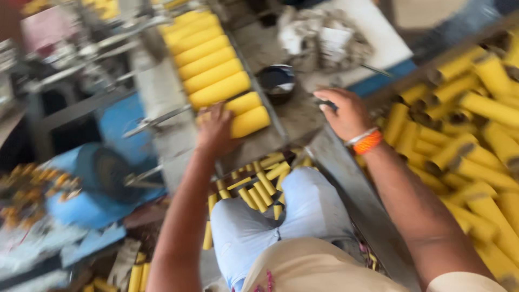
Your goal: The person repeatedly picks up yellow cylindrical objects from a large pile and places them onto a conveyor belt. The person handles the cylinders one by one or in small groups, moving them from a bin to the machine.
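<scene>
A row of yellow tubes lies side by side in a sloping metal chute. My left hand rests on the nearest yellow tube at the chute's lower end, fingers curled against it. My right hand sits on the grey work surface, fingers bent over a small dark object that is blurred. An orange and white band circles that wrist. The whole view is motion-blurred.
A big heap of yellow tubes fills a bin at the right. A dark round bowl and crumpled rags lie behind the hands. Blue machine parts stand at the left. Short yellow pieces lie below my knees.
</scene>
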